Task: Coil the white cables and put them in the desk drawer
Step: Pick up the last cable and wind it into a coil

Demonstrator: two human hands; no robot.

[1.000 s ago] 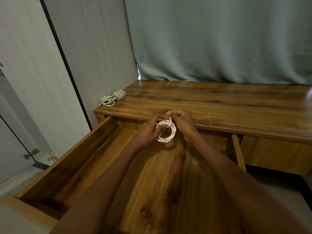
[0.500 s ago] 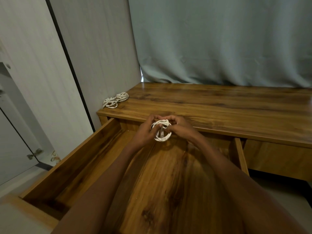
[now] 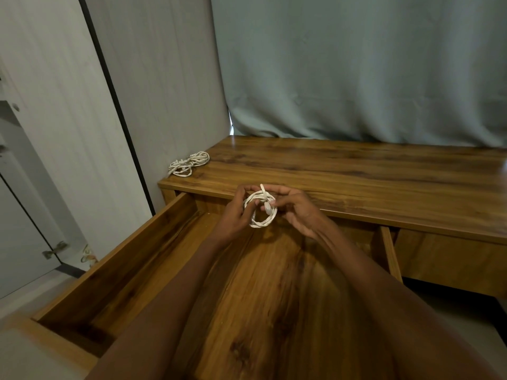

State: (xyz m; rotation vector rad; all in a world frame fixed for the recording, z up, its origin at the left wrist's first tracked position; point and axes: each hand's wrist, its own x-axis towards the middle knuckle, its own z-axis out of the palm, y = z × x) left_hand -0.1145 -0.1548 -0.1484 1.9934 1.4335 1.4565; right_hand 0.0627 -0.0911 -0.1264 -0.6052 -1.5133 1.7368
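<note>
Small white cable coil (image 3: 260, 209) held above the open drawer (image 3: 142, 259), just before the surface (image 3: 356, 176) edge. Loose end sticks up; risk: coil springs apart if tuck slips. Left hand (image 3: 233, 215) grips coil's side; right hand (image 3: 295, 208) pinches the end wrap. Second cable bundle (image 3: 188, 163) lies on surface's far-left corner.

No readable text, label, brand, number or sign appears anywhere in the head view. The white cables, the wooden surface, the open drawer, the curtain and the wall panels all show plain faces, with no lettering legible on any of them.
</note>
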